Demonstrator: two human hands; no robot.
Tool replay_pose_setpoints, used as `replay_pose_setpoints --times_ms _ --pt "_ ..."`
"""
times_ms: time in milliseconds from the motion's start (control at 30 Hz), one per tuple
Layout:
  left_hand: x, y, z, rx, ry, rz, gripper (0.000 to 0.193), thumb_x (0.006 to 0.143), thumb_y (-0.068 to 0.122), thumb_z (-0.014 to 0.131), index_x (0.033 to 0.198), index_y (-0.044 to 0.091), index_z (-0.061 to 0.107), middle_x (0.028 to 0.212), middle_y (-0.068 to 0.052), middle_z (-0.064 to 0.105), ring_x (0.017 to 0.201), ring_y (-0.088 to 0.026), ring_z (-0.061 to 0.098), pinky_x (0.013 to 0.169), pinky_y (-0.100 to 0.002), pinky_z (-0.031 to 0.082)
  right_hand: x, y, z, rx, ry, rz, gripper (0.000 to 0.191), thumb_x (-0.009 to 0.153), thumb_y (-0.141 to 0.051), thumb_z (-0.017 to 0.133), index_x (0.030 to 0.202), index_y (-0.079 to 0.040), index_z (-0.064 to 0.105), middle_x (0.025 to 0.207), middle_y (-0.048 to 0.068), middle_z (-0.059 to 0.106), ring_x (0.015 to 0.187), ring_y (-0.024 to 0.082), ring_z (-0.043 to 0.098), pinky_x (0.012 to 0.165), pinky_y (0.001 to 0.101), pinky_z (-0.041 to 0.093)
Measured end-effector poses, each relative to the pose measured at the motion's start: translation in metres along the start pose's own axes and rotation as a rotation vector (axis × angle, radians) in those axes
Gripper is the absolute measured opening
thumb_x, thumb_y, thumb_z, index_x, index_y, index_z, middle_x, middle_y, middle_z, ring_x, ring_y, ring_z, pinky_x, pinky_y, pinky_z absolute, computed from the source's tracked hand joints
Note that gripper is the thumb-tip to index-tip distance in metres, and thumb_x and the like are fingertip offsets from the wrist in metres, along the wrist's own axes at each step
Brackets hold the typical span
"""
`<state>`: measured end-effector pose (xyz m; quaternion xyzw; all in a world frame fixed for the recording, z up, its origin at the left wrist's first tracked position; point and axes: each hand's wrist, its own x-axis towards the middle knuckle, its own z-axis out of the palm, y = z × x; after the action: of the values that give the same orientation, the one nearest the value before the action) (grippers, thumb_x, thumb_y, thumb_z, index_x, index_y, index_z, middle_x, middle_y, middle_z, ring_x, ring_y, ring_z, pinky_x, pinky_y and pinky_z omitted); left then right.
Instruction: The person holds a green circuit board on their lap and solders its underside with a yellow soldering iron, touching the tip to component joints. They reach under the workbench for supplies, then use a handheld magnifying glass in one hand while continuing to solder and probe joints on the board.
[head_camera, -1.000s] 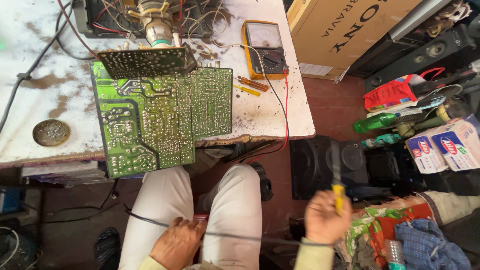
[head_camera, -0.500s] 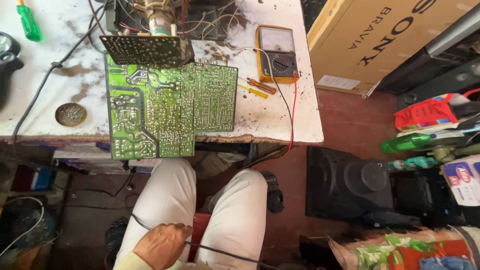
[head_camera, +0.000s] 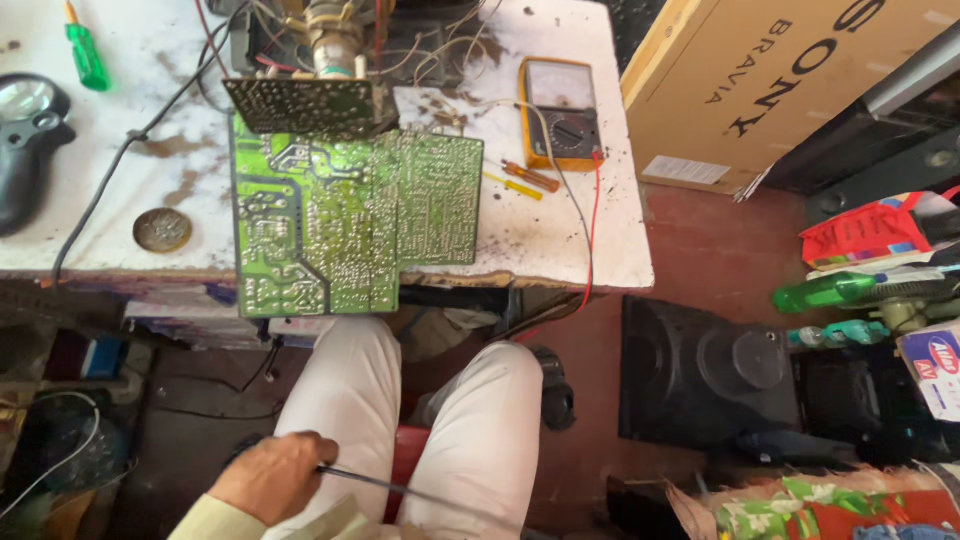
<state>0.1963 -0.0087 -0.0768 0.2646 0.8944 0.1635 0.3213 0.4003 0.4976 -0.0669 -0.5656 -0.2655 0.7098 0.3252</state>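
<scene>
Stained white tabletop (head_camera: 560, 240) carrying a green circuit board (head_camera: 340, 225), your left hand (head_camera: 272, 478) closed around a thin black cable (head_camera: 400, 488) by your thigh, right hand out of view.

The white, stained bench (head_camera: 600, 240) carries a green circuit board (head_camera: 350, 225) that juts over its front edge. Right of the board lie a yellow multimeter (head_camera: 560, 112), a small orange-handled screwdriver (head_camera: 530, 177) and red and black leads. To the left sit a round metal tin (head_camera: 162, 229), a black magnifier (head_camera: 25, 140), a green screwdriver (head_camera: 85, 50) and a dark cable (head_camera: 120, 160).
</scene>
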Motion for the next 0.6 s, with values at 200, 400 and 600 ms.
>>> replay_pose_setpoints --times_ms 200,400,600 --pt "-0.013 -0.056 -0.008 0.173 0.034 -0.164 0.016 0.079 0.004 0.062 0.087 0.014 0.073 0.103 -0.010 0.070 0.104 -0.030 0.069 0.096 -0.047 0.051 -0.001 0.022 0.035 0.037 -0.886 0.331 0.037 0.099 -0.042 0.047 0.095 -0.008 0.060 0.083 0.008 0.053 0.077 0.022 0.047 0.061 0.0357 0.042" --pt "-0.047 -0.098 -0.002 0.135 0.111 -0.240 0.023 0.074 0.007 0.067 0.096 0.013 0.071 0.111 -0.010 0.064 0.114 -0.030 0.060 0.100 -0.044 0.046 -0.060 0.046 0.173 -0.121 -1.957 0.717 0.073 0.109 -0.064 0.031 0.104 0.000 0.066 0.091 0.017 0.048 0.082 0.029 0.046 0.073 0.0416 0.039" --pt "-0.070 -0.138 0.023 -0.117 0.227 -0.357 0.023 0.081 0.016 0.069 0.105 0.016 0.070 0.116 -0.008 0.064 0.121 -0.029 0.058 0.106 -0.042 0.045 -0.224 0.076 0.257 0.154 -1.744 0.195 0.041 0.111 -0.042 0.052 0.128 -0.010 0.071 0.091 0.018 0.066 0.079 0.027 0.054 0.072 0.0352 0.045"
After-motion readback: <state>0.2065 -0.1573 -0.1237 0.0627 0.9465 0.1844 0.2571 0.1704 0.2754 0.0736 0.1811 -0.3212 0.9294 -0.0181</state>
